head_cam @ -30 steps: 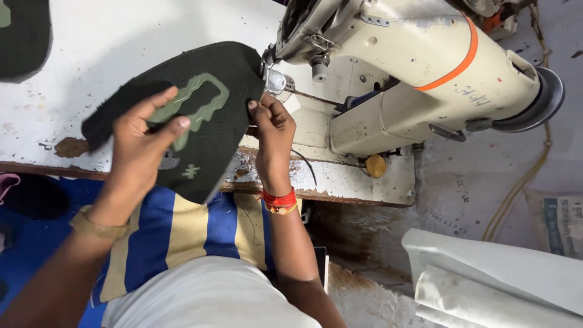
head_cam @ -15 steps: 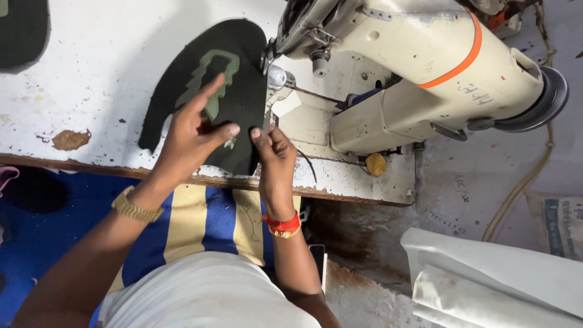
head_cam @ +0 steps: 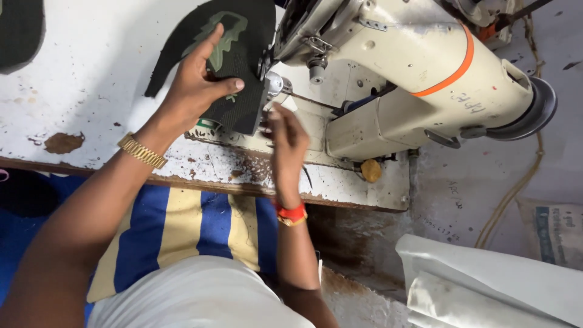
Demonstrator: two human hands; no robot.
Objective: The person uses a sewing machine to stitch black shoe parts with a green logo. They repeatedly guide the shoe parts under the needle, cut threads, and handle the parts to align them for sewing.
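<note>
Fingers, left hand (head_cam: 197, 91): spread flat, pressing on the dark shoe-upper piece (head_cam: 237, 67); thumb across its lower edge.
Fingers, right hand (head_cam: 285, 136): drawn together at the piece's near corner, at 5 o'clock of it; whether they pinch it I cannot tell.
Head view, piece: lies on the worn white table (head_cam: 91, 97), long axis running 7 to 1 o'clock, far end at the needle area of the cream sewing machine (head_cam: 413, 79).
Nearer hand: left, on top; machine lies at 2 o'clock of it.
</note>
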